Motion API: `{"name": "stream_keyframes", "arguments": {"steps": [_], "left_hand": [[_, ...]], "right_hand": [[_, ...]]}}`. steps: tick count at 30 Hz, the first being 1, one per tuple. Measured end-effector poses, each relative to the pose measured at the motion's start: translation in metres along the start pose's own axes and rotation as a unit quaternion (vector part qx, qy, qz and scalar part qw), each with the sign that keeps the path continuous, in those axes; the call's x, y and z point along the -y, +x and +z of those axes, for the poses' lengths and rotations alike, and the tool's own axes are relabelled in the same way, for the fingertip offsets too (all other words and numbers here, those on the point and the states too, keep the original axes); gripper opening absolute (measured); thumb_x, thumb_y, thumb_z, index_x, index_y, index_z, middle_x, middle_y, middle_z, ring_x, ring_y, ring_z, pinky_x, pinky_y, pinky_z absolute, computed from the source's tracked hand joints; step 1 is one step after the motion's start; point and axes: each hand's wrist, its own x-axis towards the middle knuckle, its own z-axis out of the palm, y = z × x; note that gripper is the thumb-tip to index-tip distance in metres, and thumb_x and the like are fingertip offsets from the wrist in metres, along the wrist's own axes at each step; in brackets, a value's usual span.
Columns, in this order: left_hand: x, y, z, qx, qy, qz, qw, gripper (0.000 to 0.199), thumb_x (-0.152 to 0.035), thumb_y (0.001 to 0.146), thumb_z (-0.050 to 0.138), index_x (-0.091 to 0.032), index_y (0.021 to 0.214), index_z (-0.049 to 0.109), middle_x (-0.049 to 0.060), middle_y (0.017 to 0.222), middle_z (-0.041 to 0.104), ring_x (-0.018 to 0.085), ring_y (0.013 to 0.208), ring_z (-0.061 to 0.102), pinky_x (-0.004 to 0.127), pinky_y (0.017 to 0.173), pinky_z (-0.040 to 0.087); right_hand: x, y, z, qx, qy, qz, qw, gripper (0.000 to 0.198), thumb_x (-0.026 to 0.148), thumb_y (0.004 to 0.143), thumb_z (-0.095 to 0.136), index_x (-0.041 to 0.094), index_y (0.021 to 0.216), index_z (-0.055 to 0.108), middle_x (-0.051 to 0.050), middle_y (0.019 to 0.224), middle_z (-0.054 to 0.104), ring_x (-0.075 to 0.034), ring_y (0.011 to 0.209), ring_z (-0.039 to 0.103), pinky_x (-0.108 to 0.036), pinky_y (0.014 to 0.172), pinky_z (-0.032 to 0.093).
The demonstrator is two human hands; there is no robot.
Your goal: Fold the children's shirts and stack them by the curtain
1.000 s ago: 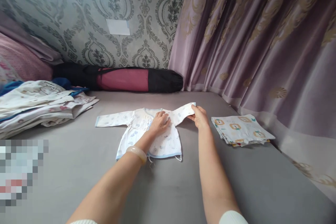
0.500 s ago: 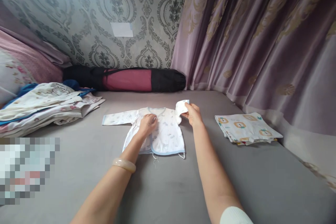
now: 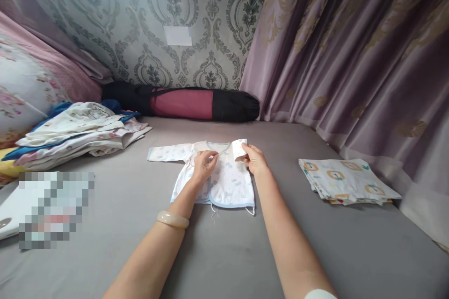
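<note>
A small white baby shirt [image 3: 231, 182] with pale blue trim and a faint print lies spread on the grey bed sheet. Its left-side sleeve stretches out flat, while the right-side sleeve is folded inward. My right hand [image 3: 255, 158] pinches that folded sleeve by its cuff end, lifted slightly over the shoulder. Over the shirt's upper front, just below the neckline, is my left hand [image 3: 205, 167], its fingers bent and drawn together. Whether cloth sits between those fingertips is hidden. Thin ties hang from the lower hem.
To the right lies a folded cloth [image 3: 336, 180] with orange animal prints. A pile of clothes [image 3: 80, 133] sits at left beside a floral pillow [image 3: 24, 88]; a blurred flat item [image 3: 52, 210] lies nearer. A black and maroon bag [image 3: 182, 103] runs along the wall.
My right hand has brought the sleeve's end inward, toward the neckline. My left hand's fingers have drawn up over the shirt front. The view has turned slightly left.
</note>
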Motion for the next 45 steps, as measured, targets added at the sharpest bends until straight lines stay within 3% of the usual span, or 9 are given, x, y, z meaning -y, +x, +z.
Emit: {"name": "stream_keyframes", "arguments": {"steps": [8, 15, 22, 27, 30, 35, 37, 40, 45], "left_hand": [[-0.016, -0.001, 0.003, 0.036, -0.075, -0.006, 0.996, 0.029, -0.032, 0.09, 0.054, -0.024, 0.112, 0.07, 0.006, 0.109, 0.072, 0.023, 0.108, 0.06, 0.037, 0.093, 0.049], [-0.013, 0.0, 0.006, 0.076, -0.132, 0.033, 0.988, 0.036, -0.034, 0.091, 0.053, -0.019, 0.121, 0.064, 0.009, 0.121, 0.068, 0.022, 0.115, 0.06, 0.036, 0.101, 0.046], [-0.013, -0.001, 0.004, 0.053, -0.116, 0.012, 0.992, 0.044, -0.035, 0.089, 0.056, -0.023, 0.131, 0.057, 0.007, 0.109, 0.069, 0.02, 0.103, 0.063, 0.029, 0.079, 0.051], [-0.008, 0.002, 0.004, 0.023, -0.078, 0.014, 0.997, 0.028, -0.031, 0.089, 0.056, -0.023, 0.111, 0.069, 0.005, 0.1, 0.072, 0.02, 0.095, 0.063, 0.032, 0.085, 0.05], [-0.005, 0.003, 0.004, 0.024, -0.059, 0.012, 0.998, 0.023, -0.023, 0.087, 0.054, -0.022, 0.099, 0.073, 0.005, 0.099, 0.074, 0.021, 0.096, 0.063, 0.034, 0.09, 0.049], [-0.003, 0.002, 0.003, 0.012, -0.033, 0.01, 0.999, 0.025, -0.017, 0.085, 0.052, -0.023, 0.098, 0.073, 0.005, 0.1, 0.073, 0.022, 0.099, 0.063, 0.036, 0.089, 0.049], [-0.002, 0.002, 0.003, 0.002, -0.022, 0.018, 1.0, 0.026, -0.016, 0.086, 0.051, -0.023, 0.099, 0.073, 0.005, 0.101, 0.073, 0.022, 0.1, 0.062, 0.037, 0.091, 0.048], [-0.001, 0.002, 0.002, -0.013, -0.006, 0.03, 0.999, 0.028, -0.017, 0.086, 0.051, -0.024, 0.103, 0.072, 0.005, 0.105, 0.073, 0.022, 0.103, 0.062, 0.039, 0.095, 0.047], [-0.001, 0.002, 0.0, 0.002, 0.031, 0.017, 0.999, 0.031, -0.019, 0.087, 0.05, -0.025, 0.11, 0.071, 0.005, 0.114, 0.071, 0.025, 0.109, 0.06, 0.041, 0.099, 0.044]], "right_hand": [[-0.014, -0.004, 0.008, 0.058, -0.002, 0.014, 0.998, 0.014, 0.017, 0.075, 0.078, 0.017, 0.071, 0.064, 0.004, 0.055, 0.063, -0.007, 0.045, 0.056, -0.014, 0.044, 0.05], [-0.024, -0.009, 0.013, 0.13, -0.032, 0.027, 0.991, 0.01, 0.007, 0.077, 0.071, 0.015, 0.076, 0.067, -0.001, 0.07, 0.072, -0.01, 0.06, 0.068, -0.017, 0.056, 0.056], [-0.029, -0.011, 0.02, 0.11, -0.092, 0.001, 0.99, 0.012, 0.005, 0.078, 0.066, 0.017, 0.079, 0.068, -0.001, 0.075, 0.073, -0.01, 0.064, 0.069, -0.018, 0.059, 0.056], [-0.025, -0.012, 0.019, 0.145, -0.12, -0.016, 0.982, 0.013, 0.008, 0.076, 0.068, 0.018, 0.084, 0.068, -0.001, 0.078, 0.074, -0.012, 0.07, 0.07, -0.018, 0.059, 0.055], [-0.014, -0.004, 0.009, 0.094, -0.085, -0.049, 0.991, 0.009, 0.01, 0.079, 0.063, 0.018, 0.082, 0.066, -0.001, 0.078, 0.074, -0.01, 0.069, 0.069, -0.017, 0.06, 0.054], [0.002, 0.02, -0.022, -0.078, -0.073, -0.112, 0.988, 0.017, 0.011, 0.083, 0.053, 0.017, 0.09, 0.066, -0.006, 0.095, 0.075, -0.013, 0.085, 0.071, -0.024, 0.076, 0.056], [0.001, 0.026, -0.03, -0.101, -0.148, -0.142, 0.974, 0.024, 0.012, 0.084, 0.049, 0.016, 0.099, 0.068, -0.009, 0.107, 0.073, -0.015, 0.099, 0.069, -0.028, 0.087, 0.054], [-0.01, 0.026, -0.03, -0.054, -0.326, -0.202, 0.922, 0.034, 0.015, 0.088, 0.045, 0.014, 0.115, 0.066, -0.012, 0.123, 0.067, -0.018, 0.116, 0.062, -0.031, 0.102, 0.045], [-0.034, 0.0, -0.009, 0.083, -0.574, -0.281, 0.764, 0.043, 0.023, 0.096, 0.039, 0.015, 0.136, 0.053, -0.013, 0.151, 0.043, -0.023, 0.143, 0.033, -0.044, 0.119, 0.019]]}}
